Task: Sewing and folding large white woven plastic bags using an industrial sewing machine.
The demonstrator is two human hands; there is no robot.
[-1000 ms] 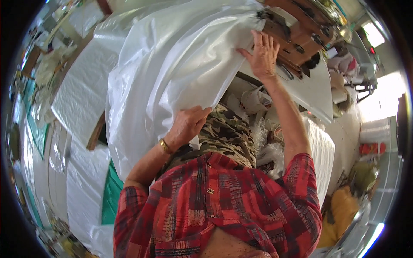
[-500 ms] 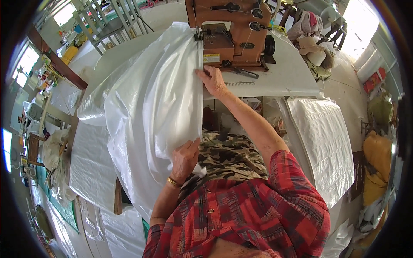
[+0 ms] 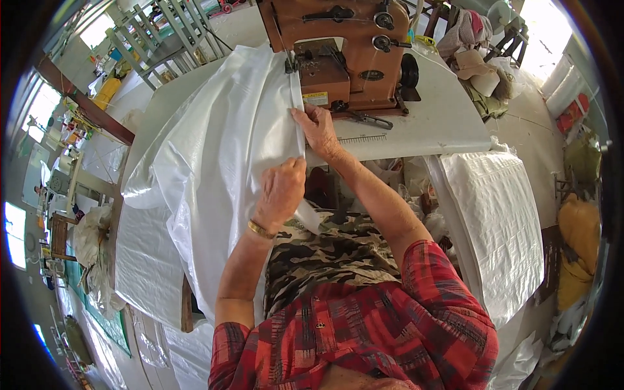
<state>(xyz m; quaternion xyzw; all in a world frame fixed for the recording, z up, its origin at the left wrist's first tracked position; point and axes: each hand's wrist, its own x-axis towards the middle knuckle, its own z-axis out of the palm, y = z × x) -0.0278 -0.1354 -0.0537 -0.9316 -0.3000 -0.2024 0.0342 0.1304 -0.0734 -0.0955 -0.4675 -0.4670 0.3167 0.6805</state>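
Note:
A big sheet of shiny white plastic cloth (image 3: 208, 143) lies in loose folds over the left of the sewing table. Its straight right edge runs up to the needle area of a brown sewing machine (image 3: 378, 81). My right hand (image 3: 316, 132) pinches that edge just short of the machine. Closer to my body, my left hand (image 3: 281, 188) is closed on the same edge, knuckles up. A loose end of the cloth hangs beside my left wrist, over my camouflage-clad lap. Dark thread snips (image 3: 372, 121) rest on the table at the machine's foot.
A stack of folded white sheets (image 3: 497, 221) stands to the right of my legs. More white sheeting (image 3: 146, 260) hangs at the left. A printed ruler scale (image 3: 363, 138) marks the tabletop. Beyond the table are a grey metal chair (image 3: 162, 49) and a hat (image 3: 478, 71).
My left hand has moved forward along the edge, closer to my right hand. My right hand stays on the edge near the machine. The whole view has shifted slightly.

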